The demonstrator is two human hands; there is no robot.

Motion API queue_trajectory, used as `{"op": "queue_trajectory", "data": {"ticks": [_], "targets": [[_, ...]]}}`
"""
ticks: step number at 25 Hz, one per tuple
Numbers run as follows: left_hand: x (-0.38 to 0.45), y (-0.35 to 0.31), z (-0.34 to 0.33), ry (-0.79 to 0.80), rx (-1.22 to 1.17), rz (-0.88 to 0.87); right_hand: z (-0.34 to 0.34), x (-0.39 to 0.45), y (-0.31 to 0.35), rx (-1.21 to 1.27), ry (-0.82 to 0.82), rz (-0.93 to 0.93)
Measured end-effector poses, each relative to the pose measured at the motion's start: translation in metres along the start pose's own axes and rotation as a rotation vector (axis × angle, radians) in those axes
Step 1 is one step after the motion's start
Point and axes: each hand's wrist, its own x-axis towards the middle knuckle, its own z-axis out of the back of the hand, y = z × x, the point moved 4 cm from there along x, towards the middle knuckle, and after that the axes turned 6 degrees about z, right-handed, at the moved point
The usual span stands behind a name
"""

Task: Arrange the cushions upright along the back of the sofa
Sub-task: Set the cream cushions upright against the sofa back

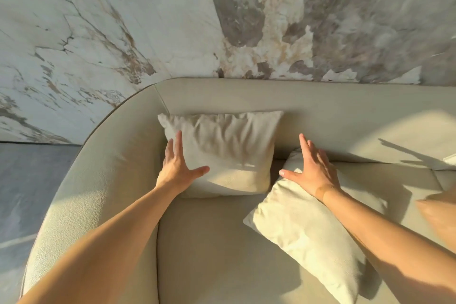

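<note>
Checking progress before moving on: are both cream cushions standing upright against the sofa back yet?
No. Only the left cushion stands against the sofa back; the right cushion lies flat on the seat.

No readable text anywhere (view somewhat blurred).

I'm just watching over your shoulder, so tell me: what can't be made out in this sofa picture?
- Head view: whether the left hand presses the upright cushion or hovers beside it.
- The flat cushion is partly covered by the right hand and forearm.
- A peach-coloured cushion is cut off by the right edge.
- A pale object further back on the right is also cut off; what it is cannot be told.
- The sofa runs out of frame.
</note>
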Motion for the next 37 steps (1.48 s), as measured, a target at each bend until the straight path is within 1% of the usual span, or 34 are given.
{"op": "queue_trajectory", "data": {"ticks": [5, 9, 12, 17, 20, 24, 29, 32, 34, 35, 37], "targets": [[-0.058, -0.057, -0.009, 0.044, -0.043, -0.071, 0.05, -0.051, -0.037, 0.004, 0.028, -0.045], [-0.097, -0.094, -0.038, 0.06, -0.073, -0.099, 0.086, -0.074, -0.086, -0.007, 0.038, -0.041], [-0.119, -0.113, -0.069, 0.046, -0.084, -0.038, 0.11, -0.082, -0.133, 0.007, 0.054, -0.033], [-0.168, -0.163, -0.143, -0.01, -0.114, 0.073, 0.155, -0.084, -0.246, -0.026, 0.12, -0.018], [-0.191, -0.171, -0.177, -0.007, -0.117, 0.166, 0.165, -0.075, -0.294, -0.04, 0.173, 0.006], [-0.203, -0.167, -0.207, -0.006, -0.127, 0.301, 0.151, -0.056, -0.321, -0.084, 0.241, 0.068], [-0.194, -0.145, -0.257, 0.045, -0.125, 0.425, 0.096, -0.023, -0.326, -0.072, 0.331, 0.077], [-0.179, -0.127, -0.299, 0.09, -0.211, 0.526, 0.054, 0.006, -0.33, -0.062, 0.386, 0.065], [-0.17, -0.11, -0.331, 0.105, -0.289, 0.636, 0.023, 0.03, -0.331, -0.075, 0.43, 0.055], [-0.164, -0.103, -0.345, 0.102, -0.331, 0.677, 0.008, 0.041, -0.332, -0.051, 0.451, 0.053], [-0.151, -0.088, -0.368, 0.105, -0.408, 0.764, -0.022, 0.061, -0.33, 0.075, 0.506, 0.049]]}}
